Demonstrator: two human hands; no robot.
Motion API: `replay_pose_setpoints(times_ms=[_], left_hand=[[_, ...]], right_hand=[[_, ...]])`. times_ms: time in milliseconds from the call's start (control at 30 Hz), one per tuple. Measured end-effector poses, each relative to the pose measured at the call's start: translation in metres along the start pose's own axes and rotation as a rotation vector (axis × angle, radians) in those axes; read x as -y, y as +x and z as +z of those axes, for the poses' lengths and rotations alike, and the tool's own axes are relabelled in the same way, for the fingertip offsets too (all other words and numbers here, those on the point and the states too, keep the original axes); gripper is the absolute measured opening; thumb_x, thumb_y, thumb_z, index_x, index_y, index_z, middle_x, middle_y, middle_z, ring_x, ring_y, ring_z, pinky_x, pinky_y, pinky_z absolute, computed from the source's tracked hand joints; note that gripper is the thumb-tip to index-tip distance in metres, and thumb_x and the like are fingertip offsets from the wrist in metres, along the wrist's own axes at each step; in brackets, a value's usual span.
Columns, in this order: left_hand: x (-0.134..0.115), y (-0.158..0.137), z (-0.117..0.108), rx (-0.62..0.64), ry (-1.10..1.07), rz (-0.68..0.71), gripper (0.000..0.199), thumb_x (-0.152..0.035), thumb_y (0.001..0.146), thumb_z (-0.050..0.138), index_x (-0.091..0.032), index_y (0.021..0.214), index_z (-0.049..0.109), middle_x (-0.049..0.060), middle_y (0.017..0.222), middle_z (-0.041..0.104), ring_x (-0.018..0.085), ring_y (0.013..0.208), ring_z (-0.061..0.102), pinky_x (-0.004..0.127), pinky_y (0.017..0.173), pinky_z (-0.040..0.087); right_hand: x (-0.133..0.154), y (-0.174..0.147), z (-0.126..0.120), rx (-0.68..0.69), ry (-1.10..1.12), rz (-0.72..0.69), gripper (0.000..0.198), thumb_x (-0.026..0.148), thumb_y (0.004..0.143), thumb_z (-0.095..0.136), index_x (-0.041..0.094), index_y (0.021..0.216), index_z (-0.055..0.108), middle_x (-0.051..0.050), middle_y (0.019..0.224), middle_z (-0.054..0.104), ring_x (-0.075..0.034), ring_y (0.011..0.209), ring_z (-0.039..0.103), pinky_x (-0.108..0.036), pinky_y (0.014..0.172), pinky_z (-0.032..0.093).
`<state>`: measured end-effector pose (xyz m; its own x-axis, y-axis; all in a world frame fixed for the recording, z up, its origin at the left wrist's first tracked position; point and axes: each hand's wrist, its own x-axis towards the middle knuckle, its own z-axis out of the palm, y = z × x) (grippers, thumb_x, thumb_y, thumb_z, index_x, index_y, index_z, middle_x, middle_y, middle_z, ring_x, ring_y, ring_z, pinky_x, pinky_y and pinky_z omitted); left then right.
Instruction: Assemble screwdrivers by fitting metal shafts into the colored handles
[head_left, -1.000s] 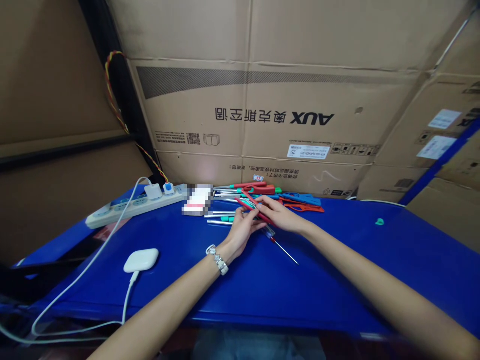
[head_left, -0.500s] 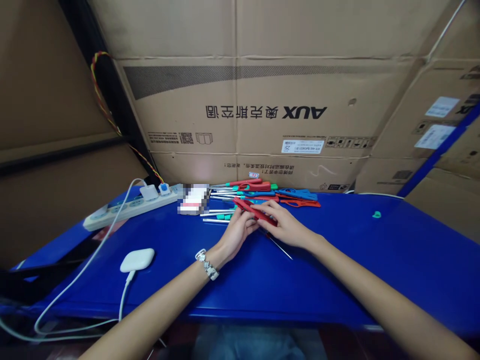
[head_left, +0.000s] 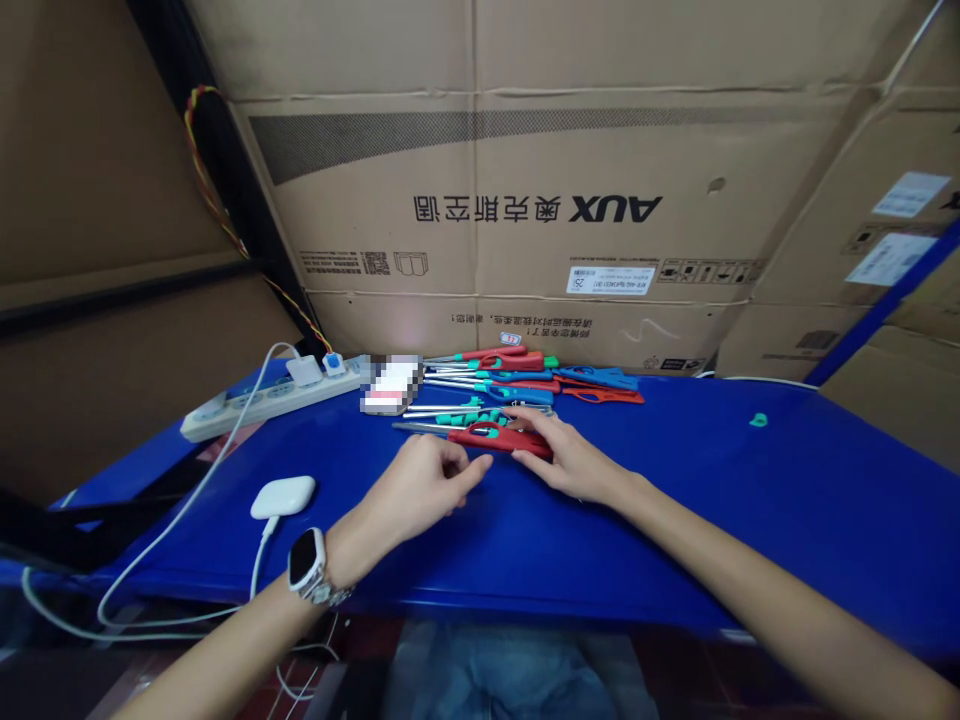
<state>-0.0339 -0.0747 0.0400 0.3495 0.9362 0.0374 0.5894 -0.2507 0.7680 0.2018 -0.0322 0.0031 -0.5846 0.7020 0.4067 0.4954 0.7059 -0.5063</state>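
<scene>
A red long-nozzle lighter (head_left: pixel 495 438) with a teal trigger lies level just above or on the blue table, its metal tube pointing left. My right hand (head_left: pixel 574 455) grips its handle end from the right, thumb below and fingers above. Beside its tube, on the near side, is my left hand (head_left: pixel 427 485), loosely curled with the thumb stretched apart and nothing seen in it. Behind the lighter are loose teal plastic parts (head_left: pixel 469 415) and metal tubes (head_left: pixel 435 410), partly covered by my right fingers. Farther back lie several red and blue lighters (head_left: pixel 517 393).
Orange and blue handle shells (head_left: pixel 600 396) lie at the back right, and a small teal piece (head_left: pixel 759 420) farther right. A blurred phone-like object (head_left: pixel 390 385), a power strip (head_left: pixel 262 405) and a white earbud case (head_left: pixel 283 497) with a cable stand left. Cardboard (head_left: pixel 525 150) walls the back.
My left hand has let go of the red lighter and drawn back left. The lighter has turned level, its tube now showing. A thin metal rod below my hands is no longer seen there.
</scene>
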Motion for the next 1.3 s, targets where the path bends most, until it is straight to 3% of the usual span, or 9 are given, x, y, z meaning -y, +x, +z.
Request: replay_pose_setpoints(times_ms=[100, 167, 200, 333, 467, 567, 667, 1000, 1300], left_hand=[[-0.002, 0.008, -0.010, -0.093, 0.240, 0.253, 0.028, -0.042, 0.088, 0.059, -0.018, 0.076, 0.066, 0.001, 0.069, 0.063, 0.016, 0.063, 0.056, 0.027, 0.061, 0.041], [-0.001, 0.024, -0.011, -0.024, 0.337, 0.431, 0.018, -0.034, 0.083, 0.066, -0.019, 0.093, 0.068, 0.004, 0.091, 0.064, 0.020, 0.086, 0.060, 0.031, 0.077, 0.045], [0.000, 0.033, -0.010, 0.022, 0.376, 0.467, 0.024, -0.033, 0.079, 0.070, -0.021, 0.100, 0.067, 0.006, 0.102, 0.063, 0.023, 0.095, 0.059, 0.033, 0.083, 0.045], [0.005, 0.063, -0.001, 0.168, 0.443, 0.445, 0.035, -0.038, 0.073, 0.076, -0.020, 0.101, 0.066, 0.005, 0.103, 0.060, 0.024, 0.091, 0.059, 0.034, 0.081, 0.045], [0.009, 0.070, 0.011, 0.193, 0.405, 0.458, 0.039, -0.045, 0.073, 0.076, -0.020, 0.102, 0.068, 0.006, 0.101, 0.063, 0.024, 0.089, 0.060, 0.032, 0.077, 0.043], [0.013, 0.067, 0.017, 0.219, 0.407, 0.471, 0.030, -0.046, 0.081, 0.069, -0.021, 0.099, 0.069, 0.006, 0.097, 0.064, 0.024, 0.088, 0.060, 0.032, 0.076, 0.042], [0.017, 0.063, 0.019, 0.244, 0.404, 0.468, 0.024, -0.039, 0.086, 0.064, -0.022, 0.101, 0.070, 0.006, 0.096, 0.065, 0.025, 0.092, 0.060, 0.032, 0.079, 0.042], [0.023, 0.061, 0.015, 0.186, 0.440, 0.414, 0.027, -0.037, 0.084, 0.061, -0.018, 0.101, 0.068, 0.009, 0.101, 0.063, 0.026, 0.094, 0.060, 0.036, 0.081, 0.045], [0.027, 0.063, 0.025, 0.103, 0.444, 0.453, 0.042, -0.056, 0.089, 0.056, -0.020, 0.110, 0.064, 0.010, 0.112, 0.063, 0.028, 0.103, 0.060, 0.040, 0.089, 0.048]], right_hand=[[0.002, 0.000, 0.010, 0.070, -0.008, 0.034, 0.054, 0.031, 0.093, 0.058, 0.023, 0.143, 0.040, -0.011, 0.129, 0.063, -0.027, 0.118, 0.060, -0.045, 0.101, 0.046], [0.005, 0.000, 0.015, 0.081, -0.045, 0.047, 0.051, 0.030, 0.090, 0.060, 0.022, 0.138, 0.045, -0.012, 0.128, 0.062, -0.028, 0.115, 0.058, -0.045, 0.098, 0.047], [0.006, 0.001, 0.017, 0.081, -0.065, 0.054, 0.047, 0.030, 0.088, 0.061, 0.022, 0.133, 0.049, -0.012, 0.125, 0.062, -0.028, 0.112, 0.057, -0.045, 0.096, 0.047], [0.001, -0.001, 0.014, 0.024, -0.033, 0.062, 0.032, 0.024, 0.080, 0.063, 0.020, 0.112, 0.058, -0.010, 0.110, 0.062, -0.027, 0.103, 0.055, -0.043, 0.091, 0.046], [-0.014, 0.001, 0.003, -0.221, 0.012, 0.245, 0.023, 0.021, 0.080, 0.055, 0.020, 0.102, 0.061, -0.006, 0.096, 0.060, -0.020, 0.087, 0.057, -0.033, 0.076, 0.046], [-0.020, 0.006, -0.003, -0.128, -0.039, 0.475, 0.019, 0.038, 0.083, 0.059, 0.019, 0.082, 0.061, 0.000, 0.068, 0.058, -0.016, 0.063, 0.052, -0.028, 0.060, 0.040], [-0.019, 0.011, -0.005, 0.022, -0.104, 0.568, 0.026, 0.045, 0.078, 0.066, 0.020, 0.074, 0.061, 0.000, 0.062, 0.061, -0.015, 0.058, 0.054, -0.026, 0.055, 0.035], [-0.020, 0.017, -0.009, 0.052, -0.122, 0.628, 0.023, 0.040, 0.070, 0.075, 0.021, 0.073, 0.062, -0.001, 0.075, 0.069, -0.016, 0.066, 0.060, -0.025, 0.057, 0.037], [-0.035, 0.021, -0.003, -0.163, 0.301, 0.571, 0.033, 0.045, 0.072, 0.073, 0.020, 0.076, 0.052, 0.004, 0.060, 0.059, -0.012, 0.054, 0.053, -0.024, 0.054, 0.037]])
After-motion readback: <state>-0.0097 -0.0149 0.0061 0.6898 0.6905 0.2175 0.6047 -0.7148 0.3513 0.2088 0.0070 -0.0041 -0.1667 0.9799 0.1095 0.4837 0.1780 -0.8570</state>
